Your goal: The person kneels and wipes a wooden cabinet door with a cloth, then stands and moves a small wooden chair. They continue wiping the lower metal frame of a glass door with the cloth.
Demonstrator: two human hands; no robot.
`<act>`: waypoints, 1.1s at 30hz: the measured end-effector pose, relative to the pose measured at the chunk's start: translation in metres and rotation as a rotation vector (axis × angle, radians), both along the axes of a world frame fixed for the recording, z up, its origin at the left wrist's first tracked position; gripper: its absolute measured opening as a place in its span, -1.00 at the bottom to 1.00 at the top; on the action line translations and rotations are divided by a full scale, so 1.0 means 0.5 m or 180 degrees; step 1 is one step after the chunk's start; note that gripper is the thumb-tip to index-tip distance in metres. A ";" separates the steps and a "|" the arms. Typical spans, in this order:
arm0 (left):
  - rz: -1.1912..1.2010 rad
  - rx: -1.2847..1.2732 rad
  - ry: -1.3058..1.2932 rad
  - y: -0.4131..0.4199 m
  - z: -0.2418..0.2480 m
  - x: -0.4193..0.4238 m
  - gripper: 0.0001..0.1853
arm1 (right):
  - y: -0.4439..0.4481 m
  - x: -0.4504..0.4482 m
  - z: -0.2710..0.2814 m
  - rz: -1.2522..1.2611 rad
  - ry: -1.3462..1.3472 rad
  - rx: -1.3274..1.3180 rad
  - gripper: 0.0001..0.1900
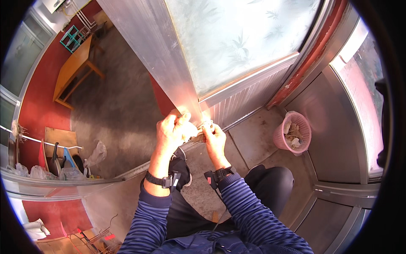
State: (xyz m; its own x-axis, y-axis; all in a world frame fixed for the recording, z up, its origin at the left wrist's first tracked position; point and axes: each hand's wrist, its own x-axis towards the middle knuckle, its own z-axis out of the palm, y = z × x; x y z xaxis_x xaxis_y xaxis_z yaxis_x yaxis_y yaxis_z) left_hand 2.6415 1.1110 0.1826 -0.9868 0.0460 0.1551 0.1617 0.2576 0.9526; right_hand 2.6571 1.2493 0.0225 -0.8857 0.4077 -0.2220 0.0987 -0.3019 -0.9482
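Note:
Before me stands an aluminium-framed door [165, 54] with a frosted, leaf-patterned glass pane [241, 41] and a ribbed lower panel [241, 98]. My left hand [167, 131] is at the lower corner of its frame, fingers curled round a crumpled white cloth or tissue [189, 131]. Just right of it, my right hand [216, 139] pinches a small pale piece [207, 124] by the same corner. Strong sunlight washes out the fingertips, so I cannot tell whether that piece joins the white one.
A pink plastic basket [277, 135] with crumpled waste stands at right, by a metal-panelled wall [312, 117]. A wooden table [74, 68] stands in the room at left. Plastic bags [71, 173] and boards gather near the sill. Wire hangers [101, 236] lie lower left.

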 end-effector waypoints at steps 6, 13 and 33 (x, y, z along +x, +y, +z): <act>0.0026 -0.0186 -0.0141 -0.005 0.006 -0.005 -0.73 | -0.010 -0.002 -0.146 0.0085 -0.0142 0.0921 -0.66; 0.0154 -0.0457 -0.0089 -0.008 -0.002 -0.005 -0.70 | -0.014 0.007 -0.204 0.0123 -0.0168 0.1449 -0.59; 0.0318 -0.0771 0.1229 -0.050 -0.070 -0.016 -0.51 | -0.016 -0.079 -0.543 0.0091 -0.2233 0.0340 -0.61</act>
